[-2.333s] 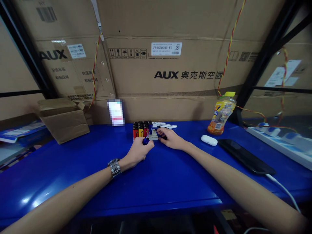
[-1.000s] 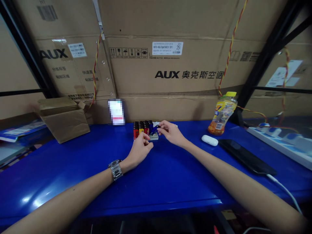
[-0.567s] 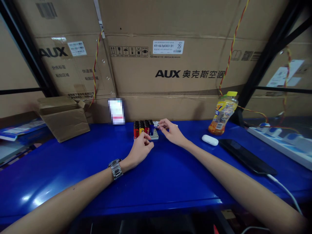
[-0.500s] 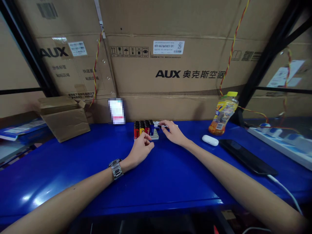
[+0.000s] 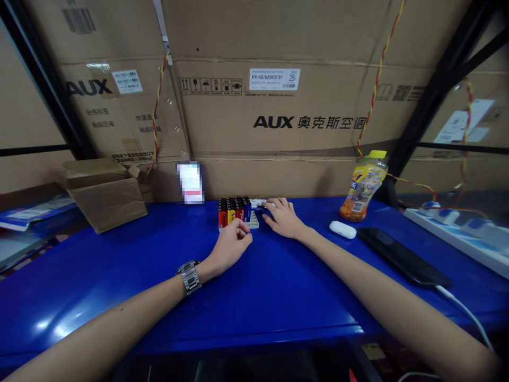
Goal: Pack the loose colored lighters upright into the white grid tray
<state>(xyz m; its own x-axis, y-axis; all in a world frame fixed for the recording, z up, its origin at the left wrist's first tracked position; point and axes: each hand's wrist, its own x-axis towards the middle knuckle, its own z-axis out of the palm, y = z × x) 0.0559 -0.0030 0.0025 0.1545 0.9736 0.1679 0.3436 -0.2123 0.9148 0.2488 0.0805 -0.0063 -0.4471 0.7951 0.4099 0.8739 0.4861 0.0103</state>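
Batteries (image 5: pixel 227 216) in red, yellow and blue stand upright in tight rows in a pale slotted tray (image 5: pixel 253 223), whose front right part shows bare slots. My left hand (image 5: pixel 231 248), with a metal watch on the wrist, is just in front of the rows. Its fingers are curled in towards the thumb, and what they hold, if anything, is hidden. Right of the tray, my right hand (image 5: pixel 284 219) reaches over loose blue-and-white batteries (image 5: pixel 257 203) lying on the table. Its thumb and forefinger are apart; the fingers partly cover these batteries.
On the blue table (image 5: pixel 254 297) are a lit phone (image 5: pixel 191 183), an open carton (image 5: pixel 107 199), a drink bottle (image 5: pixel 363 185), a white earbud case (image 5: pixel 342 229), a black phone (image 5: pixel 401 254) on a cable, and a power strip (image 5: pixel 453 233). Large cardboard boxes (image 5: pixel 222 127) stand behind.
My right hand has shifted slightly right and lies flatter, its thumb and forefinger now apart by the loose batteries. My left hand has hardly moved.
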